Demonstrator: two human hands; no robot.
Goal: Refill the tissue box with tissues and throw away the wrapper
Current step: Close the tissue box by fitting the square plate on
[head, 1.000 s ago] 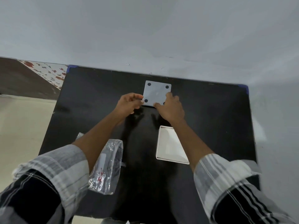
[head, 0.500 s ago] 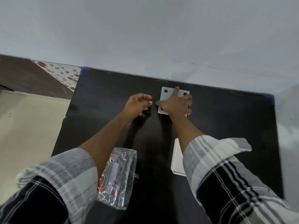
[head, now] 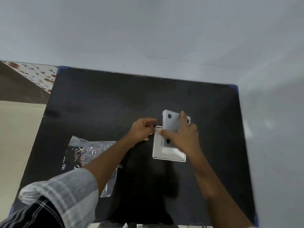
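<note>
My right hand (head: 184, 137) had its grip on the box (head: 171, 127), dotted bottom up, tilted over the lid (head: 167, 153) right of the tabletop's (head: 98, 104) middle. Left hand (head: 142, 130) was loosely curled, holding nothing, just beside the lid's far left corner. Wrapper (head: 85, 150) lay toward the left edge.

- One black tabletop (head: 102, 102) carries everything.
- Two bare hands: the left hand (head: 142, 130) and the right hand (head: 184, 137), both toward the middle.
- One grey box part (head: 171, 124) with three black round dots showing.
- One white tray-like part (head: 166, 153) beneath it.
- One clear plastic wrapper (head: 85, 150) toward the left edge.
- One checked sleeve (head: 65, 190) at the near left corner.
</note>
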